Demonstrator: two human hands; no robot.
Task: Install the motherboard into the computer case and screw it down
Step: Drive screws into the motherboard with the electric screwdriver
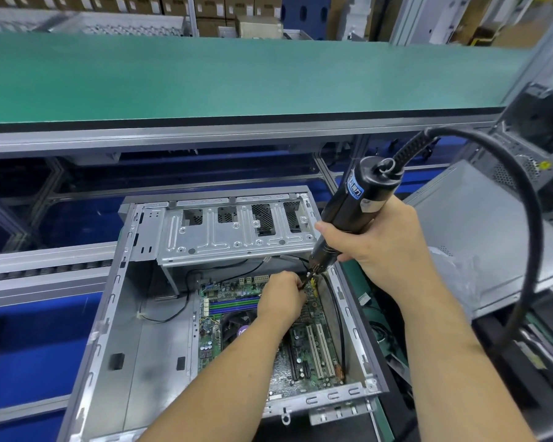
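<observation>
While the right hand (pixel 385 247) grips the black corded electric screwdriver (pixel 351 212) and the left hand (pixel 281 293) pinches its bit, a slip could gouge the green motherboard (pixel 304 342) seated beneath them in the grey steel computer case (pixel 160 342).

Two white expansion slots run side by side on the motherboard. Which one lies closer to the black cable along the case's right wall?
The right-hand white slot. It lies next to the black cable, while the other white slot sits farther in on the motherboard.

Our right hand (pixel 377 240) raised, fingers wrapped in a firm grip around a tool's barrel, forearm running back to lower right, our left hand (pixel 281 295) lower, fingers curled and pinching at the tool's tip, forearm stretched forward.
</observation>
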